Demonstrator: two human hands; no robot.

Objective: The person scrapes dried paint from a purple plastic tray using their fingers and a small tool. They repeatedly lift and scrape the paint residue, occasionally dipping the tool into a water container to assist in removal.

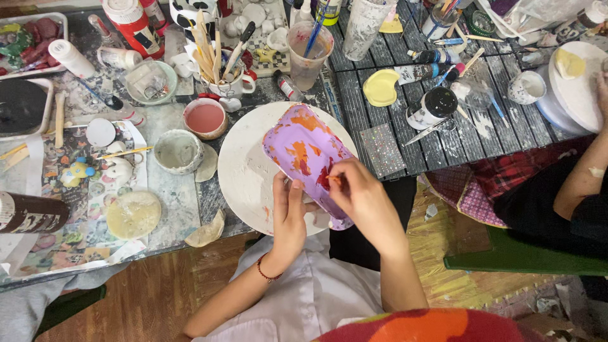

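Note:
A purple clay piece (pixel 304 152) with orange and red patches lies tilted over a round white turntable (pixel 244 168). My left hand (pixel 288 215) grips its near end from the left and below. My right hand (pixel 361 196) pinches a thin brush (pixel 334 179), its tip touching a red patch on the piece's near right side.
A pink paint cup (pixel 204 118), a grey cup (pixel 178 151), a mug of brushes (pixel 221 69), a water cup (pixel 308 54) and paint tubes crowd the table. A yellow palette (pixel 380 87) and black-lidded jar (pixel 434 106) lie right. Another person's arm (pixel 579 177) is far right.

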